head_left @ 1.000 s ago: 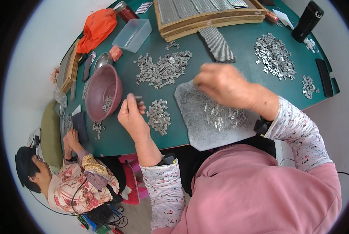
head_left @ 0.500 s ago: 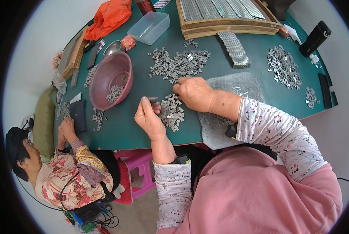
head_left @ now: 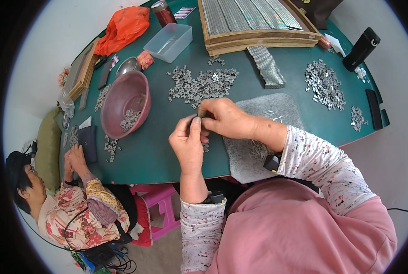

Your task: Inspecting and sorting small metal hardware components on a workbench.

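Observation:
My left hand (head_left: 188,140) and my right hand (head_left: 227,119) meet at the fingertips above the green table (head_left: 160,166). The left one is closed in a pinch with a sliver of dark grey showing at its fingertips. Thumb and fingers of the right hand are bent together against the same spot; what they hold is hidden. Beneath the hands, a small heap of grey metal pieces (head_left: 205,148) is mostly covered. Just beyond lies a larger spread of the same little pieces (head_left: 199,86). Under my right wrist is a grey felt mat (head_left: 277,107) with thin clear strips on it.
A pink bowl (head_left: 142,114) with loose pieces stands left, near a clear plastic box (head_left: 176,39). Stacked wooden trays (head_left: 263,41) and a block of rowed pieces (head_left: 266,68) lie far off. More pieces (head_left: 324,84) and a black bottle (head_left: 362,49) are right. Another person (head_left: 76,205) sits left.
My hands have come together: the left moved right and slightly up, the right left the pile edge and joined it at the fingertips. The small heap is now mostly covered.

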`<control>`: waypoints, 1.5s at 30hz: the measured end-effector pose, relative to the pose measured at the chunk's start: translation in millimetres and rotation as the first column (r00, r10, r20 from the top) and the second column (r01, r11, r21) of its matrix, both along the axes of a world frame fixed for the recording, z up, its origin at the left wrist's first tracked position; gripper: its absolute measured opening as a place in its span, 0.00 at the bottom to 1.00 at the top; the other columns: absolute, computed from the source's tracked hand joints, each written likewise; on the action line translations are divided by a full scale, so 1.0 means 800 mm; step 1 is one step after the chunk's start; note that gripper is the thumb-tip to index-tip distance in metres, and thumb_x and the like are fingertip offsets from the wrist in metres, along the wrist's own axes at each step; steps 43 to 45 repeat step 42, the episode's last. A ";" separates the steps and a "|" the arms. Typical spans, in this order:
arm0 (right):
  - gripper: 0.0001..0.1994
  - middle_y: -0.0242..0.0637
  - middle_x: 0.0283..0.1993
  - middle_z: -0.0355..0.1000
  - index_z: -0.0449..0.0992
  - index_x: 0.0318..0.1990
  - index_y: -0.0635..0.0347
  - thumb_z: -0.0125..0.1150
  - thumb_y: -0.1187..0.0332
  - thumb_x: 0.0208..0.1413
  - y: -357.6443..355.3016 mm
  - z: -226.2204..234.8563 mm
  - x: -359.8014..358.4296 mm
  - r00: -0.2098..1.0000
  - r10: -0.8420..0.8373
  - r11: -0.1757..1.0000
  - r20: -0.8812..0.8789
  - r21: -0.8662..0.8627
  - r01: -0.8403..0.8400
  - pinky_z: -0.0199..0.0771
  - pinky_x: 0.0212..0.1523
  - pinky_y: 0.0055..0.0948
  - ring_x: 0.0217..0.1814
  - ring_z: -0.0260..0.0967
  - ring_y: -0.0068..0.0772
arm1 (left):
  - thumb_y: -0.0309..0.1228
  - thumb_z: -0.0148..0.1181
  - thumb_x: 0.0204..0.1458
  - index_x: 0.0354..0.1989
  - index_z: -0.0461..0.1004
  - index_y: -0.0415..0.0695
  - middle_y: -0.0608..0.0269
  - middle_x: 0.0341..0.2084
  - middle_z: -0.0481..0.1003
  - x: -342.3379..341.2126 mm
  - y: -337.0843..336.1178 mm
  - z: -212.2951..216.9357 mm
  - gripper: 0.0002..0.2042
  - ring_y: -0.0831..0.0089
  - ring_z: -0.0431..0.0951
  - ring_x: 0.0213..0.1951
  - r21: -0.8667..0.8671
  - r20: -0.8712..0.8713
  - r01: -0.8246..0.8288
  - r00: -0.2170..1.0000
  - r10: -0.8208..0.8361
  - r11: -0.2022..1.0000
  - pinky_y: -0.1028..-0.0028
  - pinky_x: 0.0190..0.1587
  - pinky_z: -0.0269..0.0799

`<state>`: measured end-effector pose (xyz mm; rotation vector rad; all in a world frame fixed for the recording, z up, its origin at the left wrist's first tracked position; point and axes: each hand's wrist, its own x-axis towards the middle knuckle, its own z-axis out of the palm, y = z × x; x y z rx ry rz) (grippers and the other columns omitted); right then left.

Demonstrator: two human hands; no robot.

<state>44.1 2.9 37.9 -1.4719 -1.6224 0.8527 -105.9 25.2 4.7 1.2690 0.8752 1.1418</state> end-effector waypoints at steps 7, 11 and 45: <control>0.14 0.46 0.44 0.72 0.77 0.41 0.62 0.65 0.67 0.46 -0.037 -0.018 0.035 0.914 -0.074 0.960 0.399 0.278 -0.044 0.70 0.47 0.41 0.49 0.69 0.49 | 0.28 0.56 0.60 0.34 0.75 0.34 0.60 0.22 0.76 0.018 0.016 0.007 0.08 0.75 0.76 0.19 -0.086 0.063 -0.050 0.996 0.055 0.995 0.81 0.19 0.69; 0.19 0.43 0.52 0.66 0.75 0.45 0.59 0.68 0.64 0.45 -0.054 -0.029 0.042 0.783 -0.010 0.923 0.622 0.307 -0.233 0.62 0.57 0.42 0.58 0.61 0.47 | 0.30 0.54 0.61 0.35 0.73 0.35 0.59 0.22 0.76 0.025 0.030 0.013 0.09 0.73 0.76 0.18 -0.112 0.131 -0.070 0.988 0.085 0.991 0.80 0.19 0.68; 0.07 0.39 0.36 0.70 0.81 0.33 0.54 0.62 0.73 0.44 0.009 -0.017 0.054 0.823 -0.121 0.955 0.555 0.292 -0.057 0.70 0.47 0.36 0.46 0.68 0.45 | 0.33 0.48 0.61 0.38 0.75 0.34 0.58 0.24 0.76 0.019 0.048 -0.006 0.13 0.74 0.75 0.21 -0.173 0.267 -0.074 0.956 0.119 0.982 0.79 0.22 0.68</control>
